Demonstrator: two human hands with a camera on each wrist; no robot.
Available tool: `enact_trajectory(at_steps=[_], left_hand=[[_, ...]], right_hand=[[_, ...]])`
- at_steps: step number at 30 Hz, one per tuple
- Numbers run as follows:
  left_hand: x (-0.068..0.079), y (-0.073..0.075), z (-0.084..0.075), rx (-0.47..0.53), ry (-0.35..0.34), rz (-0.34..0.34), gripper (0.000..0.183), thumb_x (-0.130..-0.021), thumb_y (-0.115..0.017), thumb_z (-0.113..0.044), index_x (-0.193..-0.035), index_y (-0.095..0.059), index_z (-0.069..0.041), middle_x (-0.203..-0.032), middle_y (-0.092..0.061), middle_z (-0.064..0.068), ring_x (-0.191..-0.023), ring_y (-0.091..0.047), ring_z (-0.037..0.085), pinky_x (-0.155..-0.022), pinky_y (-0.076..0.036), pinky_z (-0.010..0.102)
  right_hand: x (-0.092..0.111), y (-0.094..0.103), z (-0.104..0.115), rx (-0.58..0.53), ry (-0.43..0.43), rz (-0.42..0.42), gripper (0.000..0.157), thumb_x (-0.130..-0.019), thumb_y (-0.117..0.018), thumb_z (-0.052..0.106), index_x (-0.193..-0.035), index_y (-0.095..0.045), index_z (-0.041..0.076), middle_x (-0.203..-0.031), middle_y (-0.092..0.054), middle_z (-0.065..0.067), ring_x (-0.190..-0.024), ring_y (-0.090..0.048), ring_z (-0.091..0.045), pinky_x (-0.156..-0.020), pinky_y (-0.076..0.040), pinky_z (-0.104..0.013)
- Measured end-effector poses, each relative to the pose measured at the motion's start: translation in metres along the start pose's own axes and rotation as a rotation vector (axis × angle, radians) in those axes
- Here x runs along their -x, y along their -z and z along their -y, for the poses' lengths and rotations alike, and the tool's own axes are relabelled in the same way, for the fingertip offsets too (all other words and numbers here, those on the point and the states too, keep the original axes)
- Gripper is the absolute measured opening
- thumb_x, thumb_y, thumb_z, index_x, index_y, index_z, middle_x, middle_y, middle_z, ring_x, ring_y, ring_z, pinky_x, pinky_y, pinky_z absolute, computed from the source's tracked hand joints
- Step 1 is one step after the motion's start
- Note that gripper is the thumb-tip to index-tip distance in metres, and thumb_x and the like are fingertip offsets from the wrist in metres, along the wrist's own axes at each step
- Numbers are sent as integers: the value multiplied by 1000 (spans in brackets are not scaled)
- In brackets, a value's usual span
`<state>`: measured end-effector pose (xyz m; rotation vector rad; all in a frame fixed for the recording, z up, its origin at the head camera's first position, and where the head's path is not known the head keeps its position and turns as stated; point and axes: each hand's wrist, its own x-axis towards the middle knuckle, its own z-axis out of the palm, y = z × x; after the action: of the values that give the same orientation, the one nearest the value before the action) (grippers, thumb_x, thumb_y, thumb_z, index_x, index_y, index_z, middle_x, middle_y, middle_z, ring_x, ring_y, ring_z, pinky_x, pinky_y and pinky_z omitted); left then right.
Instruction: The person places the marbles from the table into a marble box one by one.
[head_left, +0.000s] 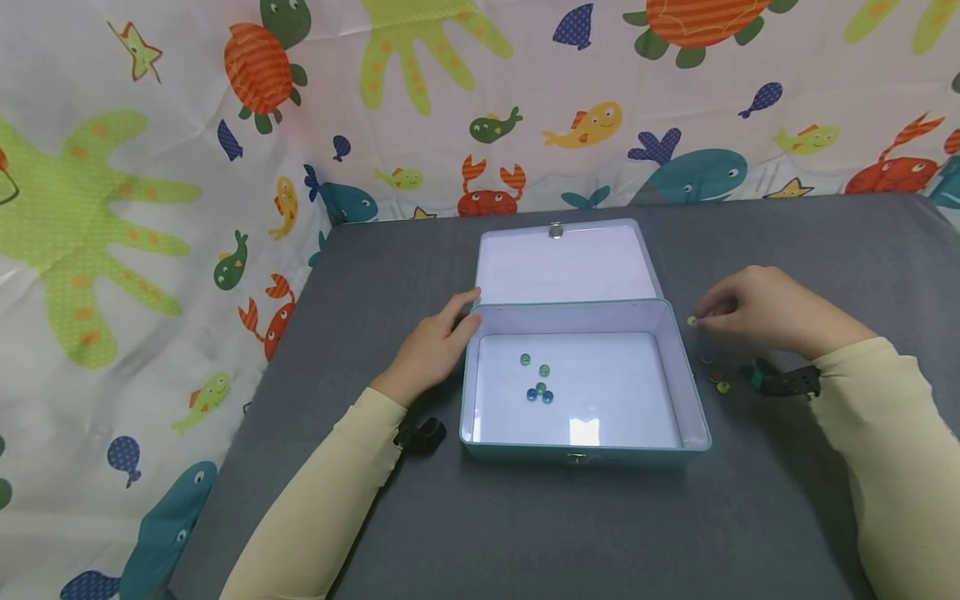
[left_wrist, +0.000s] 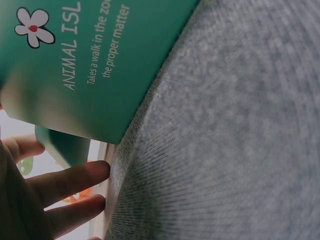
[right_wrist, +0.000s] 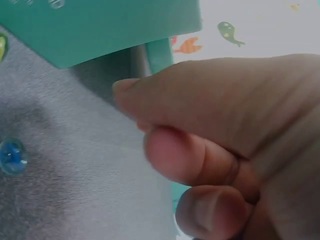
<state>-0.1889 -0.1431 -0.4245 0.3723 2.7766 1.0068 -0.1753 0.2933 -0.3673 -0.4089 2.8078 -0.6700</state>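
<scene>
A tin box [head_left: 585,458] sits with its lid [head_left: 566,265] folded back. Inside it lie green marbles [head_left: 544,370] and blue marbles [head_left: 547,397]. My left hand [head_left: 431,350] rests at the box's back left corner, its fingers extended. In the left wrist view, those fingers [left_wrist: 75,182] show beside the printed green tin wall [left_wrist: 95,107]. To the right of the box, my right hand [head_left: 765,312] pinches a yellow-green marble [head_left: 692,320] at its fingertips. The right wrist view has the thumb [right_wrist: 190,95] hiding that marble.
On the grey cloth right of the box lie another yellow-green marble [head_left: 722,387] and a blue marble [right_wrist: 12,156]. A white curtain [head_left: 442,150] with sea animals hangs behind and to the left. Black straps [head_left: 783,379] with cameras circle both wrists.
</scene>
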Motion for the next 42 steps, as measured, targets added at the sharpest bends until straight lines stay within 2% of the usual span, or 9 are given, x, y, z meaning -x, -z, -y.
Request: enact_trajectory(at_steps=[6, 14, 17, 27, 36, 42], left_hand=[[0, -1, 0, 1, -7, -1, 59, -108, -35, -60, -162, -36, -39, -154, -56, 8, -128, -60, 28, -105, -49, 59], [0, 1, 0, 8, -3, 3, 59, -107, -35, -61, -162, -37, -40, -155, -55, 8, -130, -60, 28, -106, -47, 59], [0, 1, 0, 10, -8, 3, 59, -108, -36, -61, -162, -37, -39, -155, -56, 9, -129, -60, 28, -105, -48, 59], [-2, 0, 2, 9, -10, 1, 59, -107, -36, -61, -162, -36, -40, -155, -55, 8, -131, -60, 27, -106, -48, 58], [-2, 1, 2, 11, -10, 2, 59, -107, -35, -61, -162, -37, -39, -154, -56, 8, -130, -60, 27, -105, -48, 58], [-2, 1, 2, 5, -18, -4, 59, -107, -35, -61, -162, -37, -39, -154, -56, 9, -130, -61, 27, -105, -49, 57]], right_hand=[[7, 9, 7, -11, -33, -43, 21, -93, -80, 16, -107, -81, 1, -91, -77, -8, -79, -62, -22, -61, -50, -34], [14, 18, 19, -42, -52, -101, 24, -92, -82, 22, -109, -81, 6, -87, -77, -2, -79, -62, -21, -62, -50, -31], [17, 19, 25, -43, -34, -121, 24, -92, -83, 24, -109, -81, 7, -86, -76, -1, -76, -61, -19, -62, -50, -29], [13, 7, 44, -64, 67, -233, 17, -87, -87, 16, -100, -80, 7, -74, -60, 0, -67, -52, -15, -57, -43, -27], [5, -5, 61, -162, 121, -243, 15, -86, -86, 13, -98, -78, 7, -76, -59, -3, -69, -53, -18, -57, -44, -26], [1, -10, 72, -180, 136, -252, 14, -86, -85, 12, -97, -77, 8, -76, -59, -3, -71, -53, -20, -56, -44, -26]])
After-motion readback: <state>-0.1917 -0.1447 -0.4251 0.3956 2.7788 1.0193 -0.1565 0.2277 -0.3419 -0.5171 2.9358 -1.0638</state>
